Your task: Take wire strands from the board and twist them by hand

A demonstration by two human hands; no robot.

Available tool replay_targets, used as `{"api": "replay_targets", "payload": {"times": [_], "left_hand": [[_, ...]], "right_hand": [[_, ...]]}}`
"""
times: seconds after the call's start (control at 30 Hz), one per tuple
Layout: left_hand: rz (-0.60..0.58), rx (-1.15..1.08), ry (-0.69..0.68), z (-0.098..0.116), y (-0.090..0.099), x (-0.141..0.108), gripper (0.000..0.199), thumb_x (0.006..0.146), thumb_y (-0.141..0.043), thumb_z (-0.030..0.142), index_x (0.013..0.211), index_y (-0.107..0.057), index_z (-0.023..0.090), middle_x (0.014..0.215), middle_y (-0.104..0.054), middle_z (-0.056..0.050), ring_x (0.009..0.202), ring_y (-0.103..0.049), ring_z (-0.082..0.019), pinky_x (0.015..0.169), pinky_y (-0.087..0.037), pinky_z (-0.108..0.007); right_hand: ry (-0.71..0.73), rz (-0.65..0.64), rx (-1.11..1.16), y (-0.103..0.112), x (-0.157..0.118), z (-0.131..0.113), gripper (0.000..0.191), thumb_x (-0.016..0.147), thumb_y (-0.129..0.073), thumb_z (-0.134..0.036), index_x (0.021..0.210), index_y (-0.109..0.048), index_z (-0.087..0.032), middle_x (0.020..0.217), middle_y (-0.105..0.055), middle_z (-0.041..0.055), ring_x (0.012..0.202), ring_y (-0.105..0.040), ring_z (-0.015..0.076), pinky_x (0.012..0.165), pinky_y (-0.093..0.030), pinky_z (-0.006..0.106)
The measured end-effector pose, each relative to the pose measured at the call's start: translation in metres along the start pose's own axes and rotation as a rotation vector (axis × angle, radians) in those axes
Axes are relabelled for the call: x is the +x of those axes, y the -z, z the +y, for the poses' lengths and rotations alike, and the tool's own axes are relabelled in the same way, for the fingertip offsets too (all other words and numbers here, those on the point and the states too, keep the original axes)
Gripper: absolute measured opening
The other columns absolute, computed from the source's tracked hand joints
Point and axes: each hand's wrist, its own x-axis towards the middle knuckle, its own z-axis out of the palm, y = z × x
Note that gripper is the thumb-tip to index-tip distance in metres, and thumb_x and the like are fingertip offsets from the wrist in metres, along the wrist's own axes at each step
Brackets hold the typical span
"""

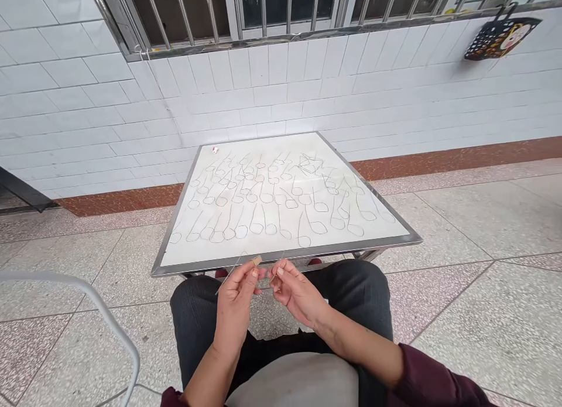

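Note:
My left hand and my right hand are raised close together over my lap, just short of the table's near edge. The fingers of my left hand pinch a thin wire that runs diagonally past them. A small tan scrap, perhaps tape, sits near those fingertips. My right fingertips pinch a thin wire end; I cannot tell whether it is the same wire. Many looped wire pieces lie side by side on the white tabletop.
The metal-edged table stands against a white tiled wall below a barred window. A small red-and-white object lies at its far left corner. A grey metal chair frame is at the lower left, and a black dotted basket hangs at the upper right.

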Motion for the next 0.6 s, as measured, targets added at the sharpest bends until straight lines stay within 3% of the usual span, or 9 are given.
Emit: {"api": "replay_targets", "payload": {"times": [0.1, 0.17, 0.27, 0.37, 0.5, 0.6], "left_hand": [[-0.148, -0.016, 0.010, -0.018, 0.001, 0.003, 0.044, 0.084, -0.068, 0.045, 0.123, -0.068, 0.023, 0.112, -0.071, -0.009, 0.088, -0.065, -0.022, 0.065, -0.051, -0.028], [-0.198, -0.039, 0.074, -0.035, 0.007, 0.009, 0.046, 0.081, -0.072, 0.046, 0.117, -0.070, 0.019, 0.104, -0.073, -0.011, 0.086, -0.065, -0.022, 0.063, -0.051, -0.027], [-0.048, -0.156, 0.209, -0.049, 0.021, 0.019, 0.049, 0.077, -0.073, 0.053, 0.107, -0.072, 0.014, 0.093, -0.074, -0.012, 0.079, -0.066, -0.021, 0.061, -0.050, -0.027], [-0.018, -0.131, 0.156, -0.040, 0.032, 0.023, 0.051, 0.082, -0.066, 0.057, 0.108, -0.071, 0.013, 0.098, -0.074, -0.013, 0.086, -0.065, -0.022, 0.069, -0.050, -0.029], [-0.256, 0.060, 0.143, -0.017, 0.030, 0.016, 0.048, 0.087, -0.062, 0.055, 0.109, -0.074, 0.015, 0.093, -0.075, -0.013, 0.084, -0.064, -0.023, 0.070, -0.047, -0.030], [-0.299, 0.090, 0.148, -0.010, 0.022, 0.010, 0.047, 0.086, -0.063, 0.055, 0.104, -0.076, 0.015, 0.087, -0.074, -0.012, 0.080, -0.062, -0.023, 0.067, -0.045, -0.030]], "right_hand": [[0.068, 0.076, 0.013, 0.006, 0.007, -0.011, 0.030, 0.083, -0.070, -0.047, 0.086, -0.051, -0.024, 0.091, -0.060, -0.0002, 0.071, -0.055, 0.0111, 0.061, -0.044, 0.022], [0.117, 0.114, -0.038, 0.013, 0.011, -0.020, 0.032, 0.084, -0.068, -0.050, 0.087, -0.050, -0.024, 0.087, -0.060, -0.0005, 0.071, -0.057, 0.0118, 0.064, -0.047, 0.024], [0.153, 0.077, -0.218, 0.025, 0.014, -0.029, 0.030, 0.088, -0.063, -0.051, 0.088, -0.052, -0.023, 0.085, -0.062, -0.0002, 0.071, -0.059, 0.0117, 0.066, -0.049, 0.026], [0.162, 0.016, -0.487, 0.032, 0.014, -0.034, 0.029, 0.092, -0.058, -0.050, 0.089, -0.055, -0.021, 0.082, -0.064, 0.0003, 0.068, -0.060, 0.0123, 0.064, -0.050, 0.028], [0.146, -0.006, -0.659, 0.029, 0.016, -0.038, 0.027, 0.092, -0.057, -0.047, 0.090, -0.056, -0.021, 0.076, -0.064, -0.0011, 0.062, -0.060, 0.0117, 0.060, -0.050, 0.027], [0.113, -0.018, -0.717, 0.027, 0.019, -0.043, 0.024, 0.091, -0.058, -0.044, 0.090, -0.058, -0.020, 0.073, -0.063, -0.0020, 0.059, -0.058, 0.0104, 0.057, -0.049, 0.025]]}}
